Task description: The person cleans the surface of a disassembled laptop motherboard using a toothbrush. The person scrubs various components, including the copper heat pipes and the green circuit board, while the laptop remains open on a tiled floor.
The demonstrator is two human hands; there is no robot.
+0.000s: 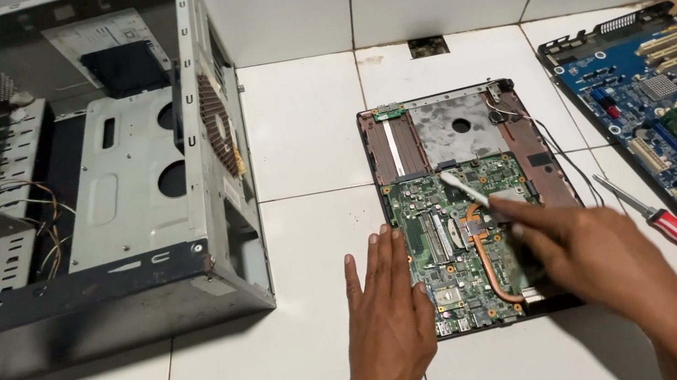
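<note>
Opened laptop base (471,204) — left hand (391,301) flat, fingers spread, steadying its edge — right hand (591,252) pinching white brush (463,188) over its board.

Bright, even light falls on white floor tiles (300,132), with mild glare. Soft shadows lie beneath the computer case (75,171) and both hands. The right hand (595,251) looks slightly motion-blurred.
</note>
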